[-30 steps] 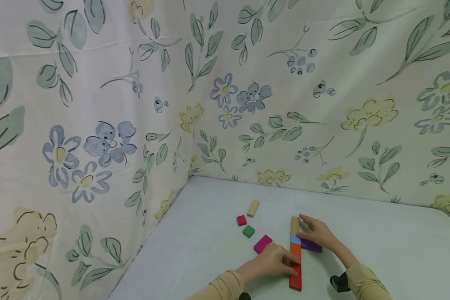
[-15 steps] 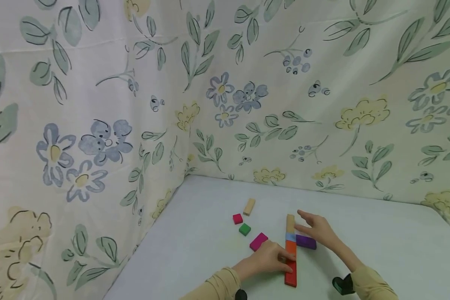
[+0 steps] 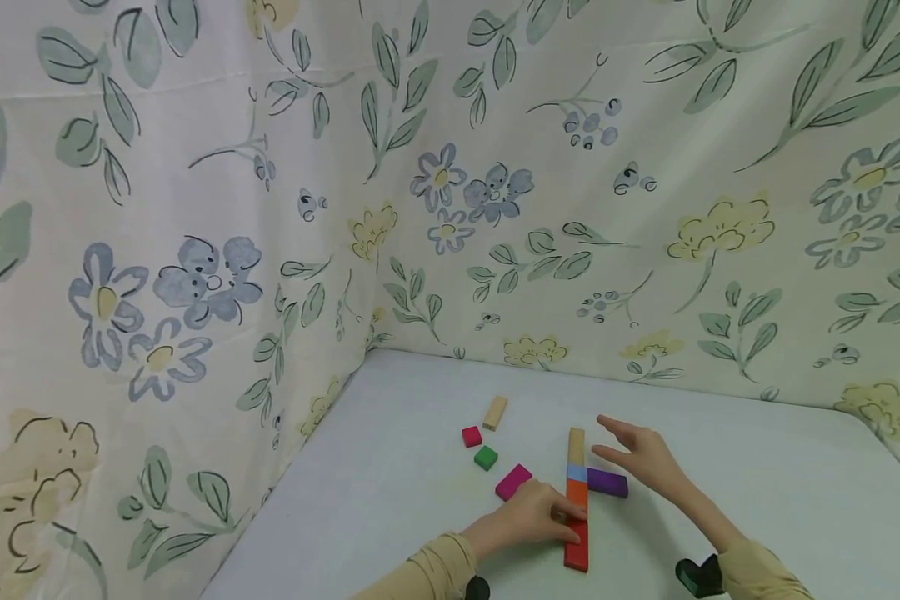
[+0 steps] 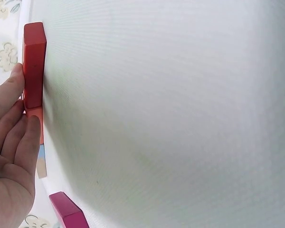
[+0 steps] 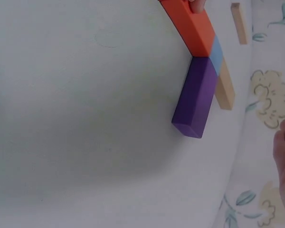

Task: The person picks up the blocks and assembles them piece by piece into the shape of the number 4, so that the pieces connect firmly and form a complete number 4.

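Observation:
My left hand (image 3: 534,512) holds the near part of a straight row of blocks. Its thumb lies against the red block (image 4: 34,66), and fingers reach over the orange block (image 5: 192,26). Beyond these, the row continues with a light blue block (image 3: 577,473) and a plain wooden block (image 3: 577,444). A purple block (image 5: 194,97) sticks out to the right, its end against the row near the blue block. My right hand (image 3: 648,460) hovers right of the wooden block, fingers extended and apart from all blocks.
Left of the row lie a magenta block (image 3: 513,482), a green block (image 3: 486,457), a small pinkish-red block (image 3: 472,436) and another wooden block (image 3: 496,412). A floral cloth (image 3: 450,275) hangs behind the white table (image 3: 390,467) and along its left side.
My right hand has let go near the blue and purple blocks and moved away to the right. The left hand keeps its place on the red and orange blocks. The view shifts slightly.

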`<state>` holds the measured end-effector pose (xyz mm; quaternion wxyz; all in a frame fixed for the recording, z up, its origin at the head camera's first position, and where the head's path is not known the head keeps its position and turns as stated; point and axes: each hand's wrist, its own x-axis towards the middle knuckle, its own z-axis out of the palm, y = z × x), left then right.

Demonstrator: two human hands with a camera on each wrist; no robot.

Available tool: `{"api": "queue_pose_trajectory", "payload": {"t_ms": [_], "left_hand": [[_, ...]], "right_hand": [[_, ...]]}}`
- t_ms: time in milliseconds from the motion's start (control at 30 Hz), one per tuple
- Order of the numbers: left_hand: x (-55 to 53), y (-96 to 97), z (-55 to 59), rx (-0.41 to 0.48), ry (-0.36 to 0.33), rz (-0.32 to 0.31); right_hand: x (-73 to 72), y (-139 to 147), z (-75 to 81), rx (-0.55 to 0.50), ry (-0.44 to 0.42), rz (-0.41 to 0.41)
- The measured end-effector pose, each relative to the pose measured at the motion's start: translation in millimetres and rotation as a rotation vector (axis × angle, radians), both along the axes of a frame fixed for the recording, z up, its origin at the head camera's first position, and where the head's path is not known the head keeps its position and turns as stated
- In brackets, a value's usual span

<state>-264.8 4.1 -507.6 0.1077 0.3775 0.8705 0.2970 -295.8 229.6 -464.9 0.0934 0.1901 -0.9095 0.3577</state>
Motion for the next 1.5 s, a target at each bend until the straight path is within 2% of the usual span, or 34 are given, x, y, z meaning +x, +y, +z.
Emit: {"api": "queue_pose_trajectory", "payload": {"t_ms": [200, 333, 500, 700, 833, 967, 1233, 1500], "left_hand": [[-1.1, -0.1, -0.2, 0.009, 0.015, -0.01], [-1.1, -0.2, 0.0, 0.013, 0.031, -0.011], [1.2, 0.5, 2.1, 0.018, 0.016, -0.004], [1.7, 0.2, 2.8, 0.023, 0.008, -0.01], [0.4, 0.0, 1.1, 0.025, 0.003, -0.016], [-1.5, 0.0, -1.6, 0.021, 0.022, -0.022], [-3.3, -0.9, -2.8, 0.038, 0.038, -0.041], [-2.1, -1.1, -1.4, 0.043, 0.038, -0.047]], "right_hand": [[7.4, 1.9, 10.4, -0.012, 0.039, -0.011], [12.0, 2.4, 14.7, -0.015, 0.021, -0.029], [18.9, 1.3, 15.0, -0.039, -0.003, -0.038], [25.0, -3.2, 1.6, -0.079, -0.047, -0.03], [29.1, -7.2, -8.9, -0.101, -0.108, -0.015], [30.4, -9.5, -20.4, -0.11, -0.15, -0.013], [35.0, -15.8, -41.0, -0.073, -0.123, -0.041], [37.0, -23.5, -46.8, -0.055, -0.148, -0.087]]}}
